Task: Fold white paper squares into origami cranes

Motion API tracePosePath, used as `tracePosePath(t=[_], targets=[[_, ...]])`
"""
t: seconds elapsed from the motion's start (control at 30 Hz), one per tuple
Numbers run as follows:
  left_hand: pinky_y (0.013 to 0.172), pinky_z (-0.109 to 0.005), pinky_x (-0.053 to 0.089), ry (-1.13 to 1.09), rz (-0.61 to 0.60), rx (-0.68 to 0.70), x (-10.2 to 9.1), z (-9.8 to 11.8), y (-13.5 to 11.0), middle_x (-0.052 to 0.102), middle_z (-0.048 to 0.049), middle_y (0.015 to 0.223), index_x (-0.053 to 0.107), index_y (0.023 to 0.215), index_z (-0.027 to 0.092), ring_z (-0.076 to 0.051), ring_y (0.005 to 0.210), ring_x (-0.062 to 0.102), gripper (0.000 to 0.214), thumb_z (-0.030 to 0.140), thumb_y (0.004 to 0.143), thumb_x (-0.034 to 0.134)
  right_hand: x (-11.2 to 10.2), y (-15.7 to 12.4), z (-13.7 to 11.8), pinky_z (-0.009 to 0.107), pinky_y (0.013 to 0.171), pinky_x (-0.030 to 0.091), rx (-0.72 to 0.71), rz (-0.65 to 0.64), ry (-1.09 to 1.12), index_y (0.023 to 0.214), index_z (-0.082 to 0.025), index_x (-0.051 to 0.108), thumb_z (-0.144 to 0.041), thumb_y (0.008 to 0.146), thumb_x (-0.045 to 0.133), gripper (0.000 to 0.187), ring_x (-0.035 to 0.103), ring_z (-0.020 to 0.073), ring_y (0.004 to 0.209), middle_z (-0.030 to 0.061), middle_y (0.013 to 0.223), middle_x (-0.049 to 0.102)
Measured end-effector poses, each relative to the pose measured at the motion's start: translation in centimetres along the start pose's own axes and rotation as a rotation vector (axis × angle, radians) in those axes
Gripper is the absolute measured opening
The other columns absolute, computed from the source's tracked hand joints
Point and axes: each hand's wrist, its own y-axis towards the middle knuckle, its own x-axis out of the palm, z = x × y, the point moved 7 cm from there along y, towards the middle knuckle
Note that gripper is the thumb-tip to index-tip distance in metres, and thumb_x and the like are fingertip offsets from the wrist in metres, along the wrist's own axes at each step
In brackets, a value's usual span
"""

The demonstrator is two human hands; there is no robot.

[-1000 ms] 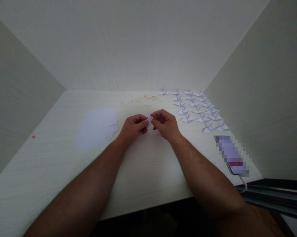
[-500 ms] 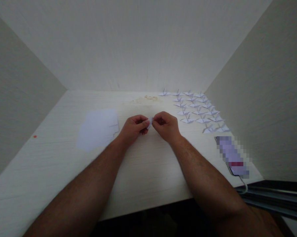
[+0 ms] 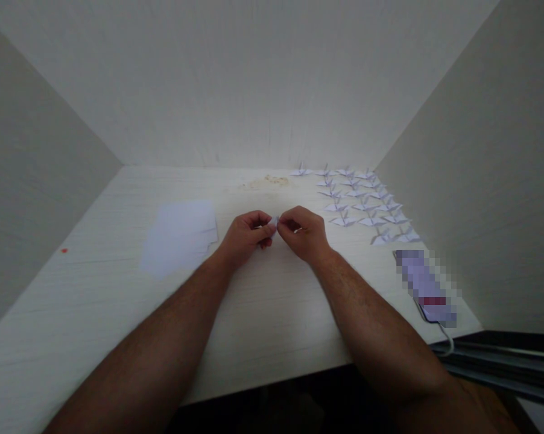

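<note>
A small piece of folded white paper (image 3: 273,224) is held between my two hands above the middle of the table. My left hand (image 3: 249,234) pinches its left side between thumb and fingers. On the other side, the fingertips of my right hand (image 3: 303,229) close on the paper's right edge. Most of the paper is covered by fingers, so its folds cannot be made out. To the right, several white paper cranes (image 3: 366,206) stand in rows on the table. A stack of white paper sheets (image 3: 177,235) lies left of my left hand.
A phone (image 3: 423,286) with a blurred screen lies near the right edge, its white cable (image 3: 448,343) running off the table (image 3: 263,337). Pale walls rise at the back and both sides. A brownish patch (image 3: 276,180) and a small red spot (image 3: 64,250) mark the tabletop.
The folded paper has turned slightly and less of it shows between the fingers. My right hand has shifted a little left and down; my left hand stays nearly in place.
</note>
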Motion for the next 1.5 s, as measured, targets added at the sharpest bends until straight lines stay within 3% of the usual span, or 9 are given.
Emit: tracePosePath(t=[0.37, 0.6, 0.83, 1.03, 1.2, 1.5], targets=[[0.046, -0.021, 0.045, 0.011, -0.011, 0.003, -0.2, -0.3, 0.1, 0.063, 0.0014, 0.059, 0.064, 0.076, 0.015, -0.01, 0.048, 0.057, 0.025, 0.031, 0.069, 0.081, 0.0, -0.1, -0.4, 0.025, 0.06, 0.045, -0.087, 0.013, 0.026, 0.072, -0.021, 0.06, -0.02, 0.081, 0.061, 0.009, 0.056, 0.0108, 0.064, -0.0007, 0.071, 0.061], [0.045, -0.021, 0.043, 0.014, -0.001, -0.004, -0.1, -0.1, 0.1, 0.061, 0.0022, 0.057, 0.063, 0.076, 0.015, -0.009, 0.046, 0.056, 0.027, 0.032, 0.067, 0.082, 0.3, -0.2, 0.1, 0.026, 0.063, 0.048, -0.011, -0.02, 0.012, 0.081, -0.022, 0.062, -0.021, 0.081, 0.062, 0.001, 0.058, 0.0116, 0.066, 0.0003, 0.076, 0.063], [0.047, -0.022, 0.045, 0.02, 0.004, 0.014, -0.1, -0.1, 0.0, 0.061, 0.0019, 0.057, 0.063, 0.076, 0.016, -0.01, 0.048, 0.057, 0.029, 0.034, 0.067, 0.083, 0.2, -0.1, -0.2, 0.026, 0.063, 0.048, -0.056, -0.024, 0.006, 0.077, -0.022, 0.065, -0.02, 0.084, 0.06, 0.009, 0.059, 0.0118, 0.068, 0.001, 0.077, 0.065], [0.049, -0.022, 0.046, 0.06, 0.037, 0.033, -0.4, 0.0, 0.1, 0.063, 0.0013, 0.061, 0.062, 0.077, 0.016, -0.01, 0.051, 0.059, 0.034, 0.04, 0.067, 0.084, 0.2, 0.0, 0.1, 0.029, 0.067, 0.051, 0.023, -0.032, 0.02, 0.078, -0.023, 0.068, -0.025, 0.084, 0.063, 0.008, 0.062, 0.0138, 0.07, 0.0018, 0.078, 0.069], [0.055, -0.023, 0.05, 0.133, 0.091, 0.093, -0.5, 0.6, -0.1, 0.068, -0.0016, 0.07, 0.063, 0.079, 0.016, -0.013, 0.062, 0.065, 0.031, 0.039, 0.07, 0.081, 0.2, 0.0, 0.7, 0.027, 0.058, 0.051, 0.187, -0.016, 0.153, 0.076, -0.022, 0.069, -0.027, 0.08, 0.068, 0.006, 0.061, 0.0122, 0.06, 0.0011, 0.072, 0.07], [0.053, -0.023, 0.053, 0.181, 0.13, 0.115, -0.4, 1.1, -0.2, 0.066, -0.0004, 0.073, 0.063, 0.08, 0.017, -0.013, 0.064, 0.066, 0.029, 0.037, 0.069, 0.081, 0.7, -0.2, 1.5, 0.023, 0.049, 0.047, 0.361, -0.031, 0.363, 0.072, -0.02, 0.067, -0.031, 0.073, 0.074, 0.012, 0.06, 0.0111, 0.053, 0.0002, 0.064, 0.069]])
